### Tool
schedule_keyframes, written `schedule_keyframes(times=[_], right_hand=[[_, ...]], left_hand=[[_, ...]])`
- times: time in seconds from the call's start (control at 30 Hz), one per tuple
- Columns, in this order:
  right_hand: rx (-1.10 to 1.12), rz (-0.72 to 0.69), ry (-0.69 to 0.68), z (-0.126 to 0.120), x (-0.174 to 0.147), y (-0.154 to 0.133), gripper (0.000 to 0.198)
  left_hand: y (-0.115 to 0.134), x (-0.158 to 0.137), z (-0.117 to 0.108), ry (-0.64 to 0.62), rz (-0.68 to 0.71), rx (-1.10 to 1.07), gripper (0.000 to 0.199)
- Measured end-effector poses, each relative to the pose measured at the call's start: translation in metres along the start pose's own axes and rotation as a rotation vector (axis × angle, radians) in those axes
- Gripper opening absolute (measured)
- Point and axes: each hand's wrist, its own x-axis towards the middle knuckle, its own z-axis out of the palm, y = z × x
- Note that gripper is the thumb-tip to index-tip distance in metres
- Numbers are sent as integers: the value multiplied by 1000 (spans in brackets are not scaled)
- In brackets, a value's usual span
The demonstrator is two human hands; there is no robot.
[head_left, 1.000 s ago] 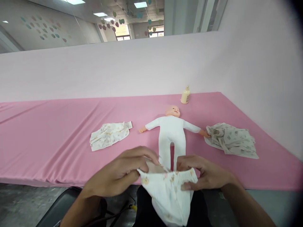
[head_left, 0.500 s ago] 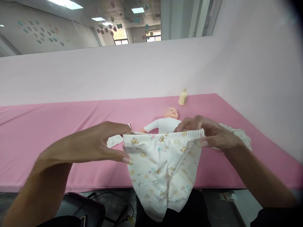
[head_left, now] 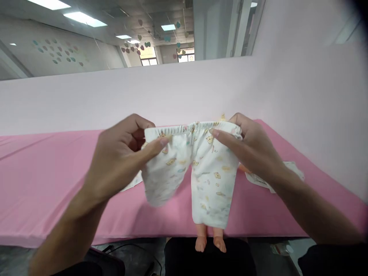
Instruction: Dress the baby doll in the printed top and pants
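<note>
A pair of white baby pants point(head_left: 214, 172) with a small animal print hangs stretched between my two hands, waistband up and both legs spread. My left hand point(head_left: 123, 153) pinches the left end of the gathered waistband, thumb in front. At the other end, my right hand point(head_left: 247, 142) grips the waistband the same way. Behind the pants lies a baby doll; only its feet point(head_left: 209, 242) at the pad's front edge and a bit of its hand point(head_left: 243, 168) by my right wrist show. The pants hide the rest.
A pink padded surface point(head_left: 57, 184) runs along the white wall. Printed white cloth point(head_left: 293, 168) lies at the right, and another piece point(head_left: 133, 183) shows behind my left hand. A pale bottle top point(head_left: 223, 117) peeks above the pants. A black seat point(head_left: 100, 262) stands below left.
Both hands have raised the pants higher and farther forward, and the legs now hang apart. The pants cover the doll's head and body, while its feet have come into view.
</note>
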Motion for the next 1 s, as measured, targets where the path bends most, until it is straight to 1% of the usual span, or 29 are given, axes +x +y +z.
schedule_keyframes(times=[0.03,0.07,0.1,0.17,0.27,0.3,0.33,0.4,0.43,0.47,0.5,0.57,0.6,0.63,0.67,0.7,0.77,0.8,0.83,0.87,0.9,0.97,1.0], right_hand=[[56,-4,55,8,-6,-1,28],[123,-10,80,16,-13,-2,26],[195,-22,70,24,-20,-3,23],[317,-57,-42,38,-32,-2,26],[367,-106,-231,49,-41,7,54],[358,-113,-263,50,-41,11,62],[349,-111,-285,50,-39,16,65],[344,-94,-300,49,-33,26,61],[348,-82,-293,48,-30,30,57],[353,-71,-279,47,-26,32,52],[361,-56,-262,46,-23,33,47],[394,-29,-226,44,-17,31,41],[423,-21,-218,43,-14,28,39],[458,-19,-213,42,-11,24,37],[493,-22,-208,41,-7,19,36],[523,-30,-194,40,-3,15,36],[560,-44,-129,38,6,8,37],[563,-38,-84,37,11,8,38],[559,-17,-39,37,15,9,39],[550,15,3,36,19,14,41],[543,57,39,36,22,22,43],[554,173,84,36,24,43,46],[576,241,95,36,23,56,47]], left_hand=[[-2,-9,7,-17,13,-5,20],[-3,-18,15,-34,28,-23,16],[-3,-27,22,-60,36,-57,13],[-2,-44,34,-117,58,-121,12],[-4,-60,45,-144,163,-107,20],[-6,-63,47,-156,212,-75,24],[-8,-65,47,-178,263,-33,28],[-13,-67,46,-220,333,73,35],[-17,-68,45,-215,343,126,38],[-22,-68,44,-180,339,167,42],[-28,-69,44,-116,319,186,49],[-44,-72,45,17,223,139,75],[-53,-74,48,50,147,69,89],[-63,-78,53,32,46,-28,99],[-73,-83,58,-33,-81,-143,101],[-81,-89,65,-135,-228,-266,94],[-92,-103,78,-358,-531,-498,64],[-93,-111,84,-443,-642,-592,50],[-92,-118,89,-479,-716,-666,43],[-88,-125,92,-477,-766,-717,40],[-82,-130,92,-443,-798,-739,40],[-69,-136,87,-347,-839,-696,40],[-63,-137,83,-299,-841,-632,40]])
